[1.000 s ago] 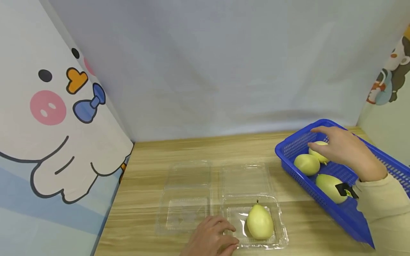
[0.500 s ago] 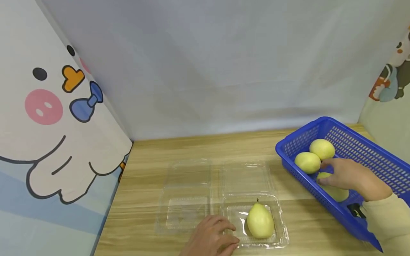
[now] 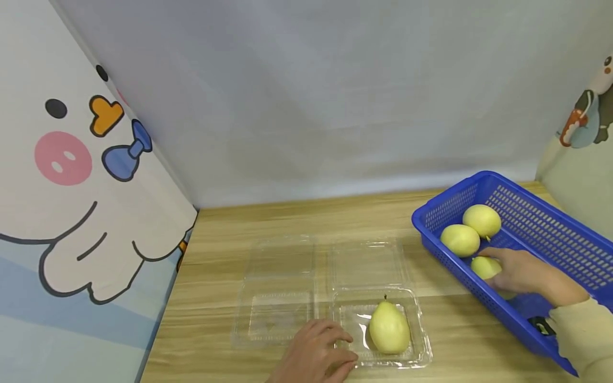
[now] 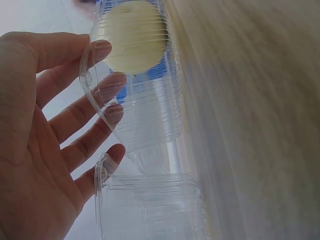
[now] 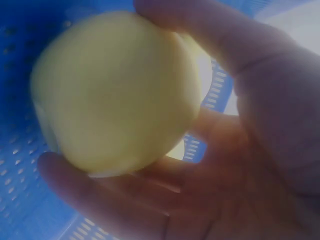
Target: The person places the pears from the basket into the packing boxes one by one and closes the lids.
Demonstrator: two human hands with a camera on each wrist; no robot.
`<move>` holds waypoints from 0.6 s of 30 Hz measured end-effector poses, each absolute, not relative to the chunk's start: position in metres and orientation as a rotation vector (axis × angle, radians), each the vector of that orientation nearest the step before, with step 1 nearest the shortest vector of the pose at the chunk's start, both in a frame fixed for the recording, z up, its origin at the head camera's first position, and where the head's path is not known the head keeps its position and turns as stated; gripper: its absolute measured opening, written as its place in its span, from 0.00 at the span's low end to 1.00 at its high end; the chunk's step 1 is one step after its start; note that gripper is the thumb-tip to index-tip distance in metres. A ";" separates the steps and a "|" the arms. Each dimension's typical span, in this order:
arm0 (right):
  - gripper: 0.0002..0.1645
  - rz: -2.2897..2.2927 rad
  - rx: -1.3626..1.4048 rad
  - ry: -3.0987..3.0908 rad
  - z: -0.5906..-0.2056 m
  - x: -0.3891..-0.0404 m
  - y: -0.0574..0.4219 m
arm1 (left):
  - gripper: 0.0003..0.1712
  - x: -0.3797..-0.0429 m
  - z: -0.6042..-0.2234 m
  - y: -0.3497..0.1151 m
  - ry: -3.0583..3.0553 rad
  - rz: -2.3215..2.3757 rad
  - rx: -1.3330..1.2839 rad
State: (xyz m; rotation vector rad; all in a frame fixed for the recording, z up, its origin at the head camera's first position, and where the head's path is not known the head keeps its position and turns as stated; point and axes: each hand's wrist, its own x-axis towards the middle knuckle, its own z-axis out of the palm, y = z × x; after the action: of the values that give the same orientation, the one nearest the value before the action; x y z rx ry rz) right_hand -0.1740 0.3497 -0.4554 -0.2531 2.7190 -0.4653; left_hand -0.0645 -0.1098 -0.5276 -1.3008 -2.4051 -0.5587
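Inside the blue basket (image 3: pixel 565 215), my right hand (image 3: pixel 531 276) grips a pale yellow-green pear (image 5: pixel 115 95), thumb on one side and fingers curled round the other. Two more pears, a nearer one (image 3: pixel 460 240) and a farther one (image 3: pixel 481 221), lie by the basket's far end. My left hand (image 3: pixel 311 351) rests at the left rim of a clear plastic clamshell box (image 4: pixel 150 115), its fingers loosely bent and spread along the edge. That box lies with its lid (image 3: pixel 366 263) folded back. One pear (image 3: pixel 389 329) with a stem sits in it.
A second clear clamshell box (image 3: pixel 280 316) lies opened out to the left. Both boxes are on a wood-grain table (image 3: pixel 206 298). A pale curtain (image 3: pixel 306 106) stands behind, with a cartoon-printed panel (image 3: pixel 62 223) on the left.
My right hand has moved down and nearer from above the far pears and taken hold of the nearest pear in the basket. The left hand stays at the box rim.
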 end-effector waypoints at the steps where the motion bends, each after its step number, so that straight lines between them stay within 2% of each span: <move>1: 0.41 -0.465 -0.256 2.721 -0.455 -0.174 0.350 | 0.03 -0.065 -0.527 -0.110 -2.405 -0.565 -1.298; 8: 0.43 -0.445 -0.257 2.753 -0.446 -0.171 0.353 | 0.03 -0.064 -0.526 -0.109 -2.403 -0.566 -1.300; 18: 0.55 -0.448 -0.152 2.894 -0.412 -0.173 0.344 | 0.03 -0.063 -0.527 -0.109 -2.413 -0.566 -1.290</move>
State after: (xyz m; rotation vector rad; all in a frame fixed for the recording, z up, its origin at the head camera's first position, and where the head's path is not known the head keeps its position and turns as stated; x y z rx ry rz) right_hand -0.1734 0.3436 -0.4120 -0.1518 2.8943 -0.4478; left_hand -0.0628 -0.1087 -0.5273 -1.2898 -2.4126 -0.5660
